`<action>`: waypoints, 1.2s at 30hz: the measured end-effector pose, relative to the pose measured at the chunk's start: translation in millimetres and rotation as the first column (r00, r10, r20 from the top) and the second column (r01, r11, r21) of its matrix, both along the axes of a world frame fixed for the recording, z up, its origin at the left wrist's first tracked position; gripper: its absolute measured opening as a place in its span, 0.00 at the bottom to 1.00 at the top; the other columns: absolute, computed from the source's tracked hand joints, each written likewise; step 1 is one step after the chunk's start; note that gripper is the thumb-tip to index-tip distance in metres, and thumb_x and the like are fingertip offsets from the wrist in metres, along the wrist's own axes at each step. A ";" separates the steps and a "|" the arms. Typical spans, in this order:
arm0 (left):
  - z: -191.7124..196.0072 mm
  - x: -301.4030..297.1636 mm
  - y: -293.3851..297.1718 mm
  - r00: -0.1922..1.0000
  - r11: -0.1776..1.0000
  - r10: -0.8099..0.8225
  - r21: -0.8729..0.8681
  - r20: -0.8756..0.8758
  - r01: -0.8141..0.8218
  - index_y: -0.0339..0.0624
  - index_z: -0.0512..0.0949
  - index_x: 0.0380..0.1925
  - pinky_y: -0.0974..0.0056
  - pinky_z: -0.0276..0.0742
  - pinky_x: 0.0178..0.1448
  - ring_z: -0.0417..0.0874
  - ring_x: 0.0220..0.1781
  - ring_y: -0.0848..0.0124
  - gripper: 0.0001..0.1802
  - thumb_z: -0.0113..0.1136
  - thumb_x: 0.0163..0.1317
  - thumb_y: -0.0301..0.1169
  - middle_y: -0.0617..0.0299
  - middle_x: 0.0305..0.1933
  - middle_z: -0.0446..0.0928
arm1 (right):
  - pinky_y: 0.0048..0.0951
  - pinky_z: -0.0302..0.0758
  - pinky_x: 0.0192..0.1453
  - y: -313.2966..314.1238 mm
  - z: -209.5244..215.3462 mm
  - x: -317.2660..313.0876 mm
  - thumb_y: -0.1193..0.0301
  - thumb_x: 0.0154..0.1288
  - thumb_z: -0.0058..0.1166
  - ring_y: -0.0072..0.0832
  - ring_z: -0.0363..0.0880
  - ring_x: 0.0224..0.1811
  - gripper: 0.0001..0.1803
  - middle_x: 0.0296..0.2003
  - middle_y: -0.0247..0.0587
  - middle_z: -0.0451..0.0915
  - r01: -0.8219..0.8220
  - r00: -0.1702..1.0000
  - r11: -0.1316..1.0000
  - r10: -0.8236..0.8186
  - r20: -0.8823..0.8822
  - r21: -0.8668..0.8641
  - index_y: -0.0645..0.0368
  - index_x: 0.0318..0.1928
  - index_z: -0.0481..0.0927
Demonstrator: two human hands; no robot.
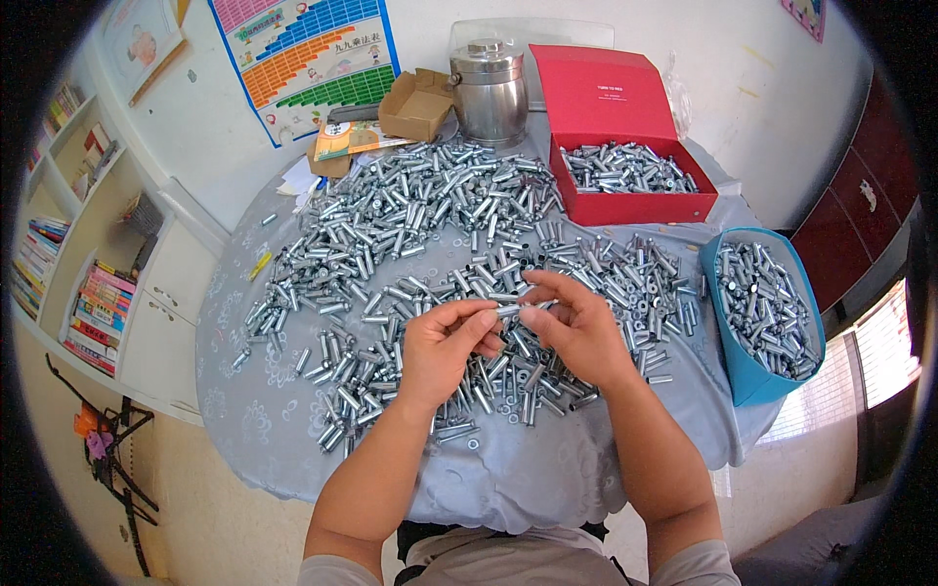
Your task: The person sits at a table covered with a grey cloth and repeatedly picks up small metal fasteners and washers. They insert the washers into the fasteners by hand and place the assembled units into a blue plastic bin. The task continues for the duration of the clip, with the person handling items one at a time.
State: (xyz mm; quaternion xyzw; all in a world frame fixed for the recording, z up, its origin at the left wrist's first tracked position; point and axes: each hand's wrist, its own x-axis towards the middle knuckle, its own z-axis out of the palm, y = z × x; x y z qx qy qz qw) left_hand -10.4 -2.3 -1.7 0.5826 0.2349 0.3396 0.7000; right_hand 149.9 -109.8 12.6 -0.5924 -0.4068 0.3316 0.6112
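Handling assessment: short silvery metal sleeve bolt (510, 310) pinched at both ends, left hand (445, 344) on one end, right hand (576, 327) on the other, held level just above the desk (547, 479) with its pale grey cloth. Each grip closed on the part between thumb and forefinger. Judged rigid, smooth-plated, light singly, likely slick between fingertips; best taken by the ends or round the shank, no risk of crushing. Loose heap of matching zinc-bright bolts and washers (410, 225) spread beneath and beyond both hands. More of the same in the red cardboard box (635, 205) and blue plastic bin (743, 376). Obscured: middle of the held bolt, hidden by fingertips; nut or washer fit impossible to make out. Steel lidded canister (489, 93) contents unseen.
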 end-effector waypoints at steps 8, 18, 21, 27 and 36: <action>1.5 0.7 -1.0 1.000 1.000 0.020 -0.019 -0.013 -0.020 0.32 0.81 0.45 0.69 0.82 0.31 0.83 0.27 0.73 0.12 0.61 0.68 0.30 0.56 0.33 0.83 | 0.21 0.72 0.32 -1.6 -4.3 5.4 0.79 0.61 0.62 0.17 0.75 0.29 0.12 0.34 0.34 0.79 -0.011 0.984 0.999 0.002 0.177 0.051 0.60 0.46 0.81; 7.5 -1.1 -1.0 0.988 0.996 0.080 -0.027 -0.128 -0.084 0.38 0.78 0.28 0.72 0.65 0.16 0.75 0.16 0.76 0.19 0.59 0.70 0.43 0.62 0.19 0.77 | 0.32 0.79 0.43 -0.9 -0.6 2.3 0.82 0.59 0.60 0.39 0.82 0.41 0.11 0.42 0.44 0.81 -0.069 0.814 0.944 -0.134 0.565 0.323 0.60 0.43 0.81; 10.5 -3.7 0.5 0.987 0.993 0.077 -0.079 -0.139 -0.089 0.39 0.78 0.25 0.73 0.62 0.14 0.74 0.14 0.77 0.21 0.59 0.70 0.44 0.63 0.18 0.76 | 0.33 0.79 0.44 -1.3 2.5 0.2 0.81 0.59 0.60 0.40 0.82 0.42 0.10 0.42 0.45 0.81 -0.064 0.755 0.929 -0.194 0.626 0.366 0.60 0.42 0.81; 6.0 -2.8 6.2 0.989 0.981 0.134 -0.137 -0.056 -0.140 0.38 0.79 0.28 0.74 0.63 0.16 0.75 0.16 0.78 0.17 0.61 0.69 0.41 0.64 0.21 0.77 | 0.33 0.78 0.41 -4.6 9.9 -0.6 0.80 0.60 0.60 0.41 0.82 0.38 0.11 0.41 0.46 0.81 0.105 0.763 0.959 -0.247 0.598 0.263 0.59 0.45 0.83; -0.3 4.3 -0.2 0.998 0.998 0.068 0.015 0.017 -0.068 0.37 0.79 0.41 0.73 0.74 0.25 0.79 0.25 0.76 0.08 0.61 0.67 0.29 0.60 0.31 0.81 | 0.37 0.77 0.41 0.4 -3.5 -2.4 0.73 0.67 0.56 0.45 0.81 0.35 0.12 0.33 0.51 0.81 0.027 0.838 0.987 -0.109 0.534 0.159 0.63 0.48 0.83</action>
